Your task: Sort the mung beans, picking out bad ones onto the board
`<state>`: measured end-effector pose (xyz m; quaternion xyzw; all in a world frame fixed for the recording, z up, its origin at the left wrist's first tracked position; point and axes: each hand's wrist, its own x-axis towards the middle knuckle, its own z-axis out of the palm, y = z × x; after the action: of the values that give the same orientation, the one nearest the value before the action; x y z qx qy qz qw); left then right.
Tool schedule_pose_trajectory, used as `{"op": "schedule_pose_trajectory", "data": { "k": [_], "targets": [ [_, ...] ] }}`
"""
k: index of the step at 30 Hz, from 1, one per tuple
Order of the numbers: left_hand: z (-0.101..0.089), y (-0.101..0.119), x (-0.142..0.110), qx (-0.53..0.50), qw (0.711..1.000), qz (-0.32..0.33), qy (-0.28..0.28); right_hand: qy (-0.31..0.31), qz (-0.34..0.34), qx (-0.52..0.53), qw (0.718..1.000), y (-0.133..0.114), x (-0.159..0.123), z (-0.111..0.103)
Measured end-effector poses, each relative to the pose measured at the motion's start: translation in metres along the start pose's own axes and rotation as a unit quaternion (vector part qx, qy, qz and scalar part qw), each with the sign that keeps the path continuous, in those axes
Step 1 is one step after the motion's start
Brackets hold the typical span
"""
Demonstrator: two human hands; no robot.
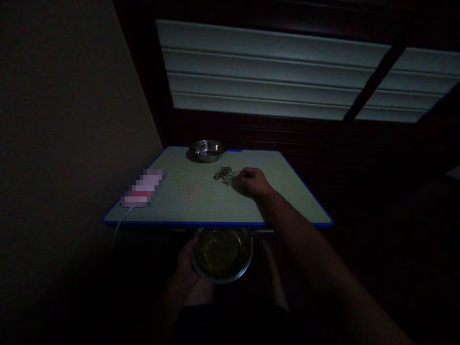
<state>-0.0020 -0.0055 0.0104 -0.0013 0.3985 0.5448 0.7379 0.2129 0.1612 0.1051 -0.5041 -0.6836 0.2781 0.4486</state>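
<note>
Below the front edge of the table, my left hand (187, 266) grips the left rim of a metal bowl (246, 268) that sits low over my lap. Small green grains, like mung beans (220, 249), cover its bottom. Over the tabletop, my right hand (254, 181) is closed, its fingers pinched just right of a loose pile of dark grains (223, 174). A thin, faint thing seems to reach from the fingertips towards the pile, too dim to name.
A second metal bowl (207, 151) stands at the back of the pale, blue-edged table (287, 201). Pale grains (190, 191) lie spread left of centre. At the left edge rests a blurred-out phone-like object (143, 188) with a white cable (122, 221). The room is dark.
</note>
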Motion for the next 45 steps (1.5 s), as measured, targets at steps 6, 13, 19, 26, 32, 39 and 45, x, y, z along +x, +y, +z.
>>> {"op": "schedule_pose_trajectory", "data": {
  "k": [6, 13, 19, 26, 32, 39, 45],
  "targets": [
    [-0.0022, -0.0004, 0.0016, -0.007, 0.999, -0.01, -0.032, -0.021, -0.002, 0.014, 1.0, 0.0019, 0.0003, 0.0009],
    [0.001, 0.0008, -0.001, -0.002, 1.0, -0.004, -0.02, -0.023, 0.012, 0.025, 0.999, -0.0008, -0.0002, 0.0011],
    [0.0024, 0.0014, -0.002, -0.01, 1.0, -0.012, -0.008, -0.029, 0.028, 0.031, 0.999, 0.0009, 0.0008, 0.0011],
    [-0.0033, -0.0002, 0.003, -0.002, 0.999, -0.013, -0.031, -0.043, 0.028, 0.037, 0.998, 0.0027, 0.001, 0.0018],
    [-0.0042, 0.0008, 0.0029, 0.001, 0.999, -0.019, -0.034, -0.033, 0.027, 0.049, 0.998, 0.002, -0.0001, 0.0023],
    [-0.0001, 0.0004, 0.0, -0.005, 1.0, -0.009, -0.021, -0.063, 0.028, 0.043, 0.997, 0.0001, -0.0015, 0.0016],
    [-0.0022, -0.0002, 0.0018, -0.005, 0.999, -0.01, -0.045, -0.027, 0.019, 0.001, 0.999, -0.0011, -0.0013, 0.0012]
  ]
}}
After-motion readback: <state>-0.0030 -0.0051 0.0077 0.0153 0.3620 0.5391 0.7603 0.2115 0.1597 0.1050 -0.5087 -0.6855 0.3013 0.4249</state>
